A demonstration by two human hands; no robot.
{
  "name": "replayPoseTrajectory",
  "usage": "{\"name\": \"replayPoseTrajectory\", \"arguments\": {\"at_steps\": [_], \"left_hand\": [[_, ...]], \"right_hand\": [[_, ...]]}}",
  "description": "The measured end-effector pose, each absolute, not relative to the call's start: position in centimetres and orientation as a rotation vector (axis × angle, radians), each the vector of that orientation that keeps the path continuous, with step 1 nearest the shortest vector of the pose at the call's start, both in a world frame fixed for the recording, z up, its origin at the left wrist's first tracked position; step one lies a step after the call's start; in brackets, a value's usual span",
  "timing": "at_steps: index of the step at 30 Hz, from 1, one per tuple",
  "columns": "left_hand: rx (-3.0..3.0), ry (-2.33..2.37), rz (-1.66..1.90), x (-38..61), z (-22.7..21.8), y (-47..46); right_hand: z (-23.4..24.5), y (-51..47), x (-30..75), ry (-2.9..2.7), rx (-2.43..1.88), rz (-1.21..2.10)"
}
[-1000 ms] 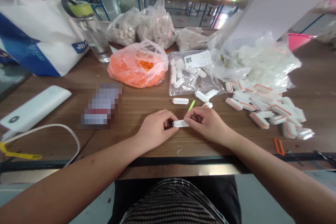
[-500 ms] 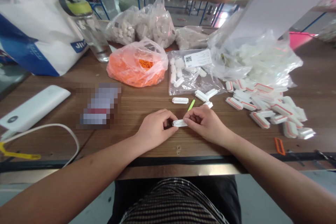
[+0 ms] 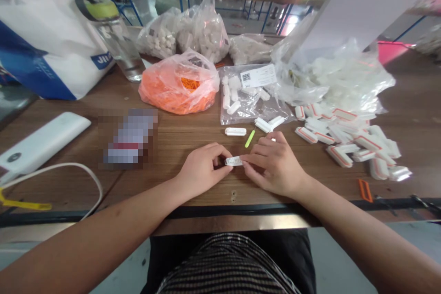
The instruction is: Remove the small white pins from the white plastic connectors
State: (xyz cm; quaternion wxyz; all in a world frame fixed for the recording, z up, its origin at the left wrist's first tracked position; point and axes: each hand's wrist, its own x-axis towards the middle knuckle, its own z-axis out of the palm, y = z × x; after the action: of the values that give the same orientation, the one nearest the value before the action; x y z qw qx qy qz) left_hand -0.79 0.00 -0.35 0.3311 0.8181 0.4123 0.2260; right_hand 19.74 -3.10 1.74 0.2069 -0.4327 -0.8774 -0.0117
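A small white plastic piece (image 3: 233, 161) lies between my two hands near the front of the wooden table (image 3: 172, 138). My left hand (image 3: 203, 168) pinches its left end with curled fingers. My right hand (image 3: 275, 165) touches its right end with thumb and forefinger, the other fingers spread flat. A thin green stick (image 3: 250, 138) lies just beyond my right hand. Another white piece (image 3: 235, 131) rests alone behind the hands.
An orange-filled plastic bag (image 3: 179, 85), a clear bag of white parts (image 3: 250, 96) and a heap of white pieces with orange strips (image 3: 347, 140) lie behind. A bottle (image 3: 115, 36), a white power bank (image 3: 41, 144) with cable (image 3: 69, 167) stand left. An orange strip (image 3: 364, 190) lies right.
My right hand has opened from a curled pinch, its fingers now spread flat by the white piece. The green stick lies uncovered beyond it. My left hand has stayed put.
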Motion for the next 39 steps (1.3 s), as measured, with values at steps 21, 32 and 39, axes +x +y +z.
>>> {"name": "replayPoseTrajectory", "arguments": {"at_steps": [21,32,39], "left_hand": [[2.182,1.097,0.543,-1.0,-0.4,0.5],[2.186,1.089,0.545,-0.9,-0.3,0.5],[2.185,1.088,0.547,-1.0,-0.4,0.4]], "right_hand": [[1.8,-5.5,28.6,-2.037,-1.886,0.582],[1.0,-7.4,29.7,-1.972,-1.776,0.489],[0.4,-6.9,29.5,-2.021,-1.72,0.637]]}}
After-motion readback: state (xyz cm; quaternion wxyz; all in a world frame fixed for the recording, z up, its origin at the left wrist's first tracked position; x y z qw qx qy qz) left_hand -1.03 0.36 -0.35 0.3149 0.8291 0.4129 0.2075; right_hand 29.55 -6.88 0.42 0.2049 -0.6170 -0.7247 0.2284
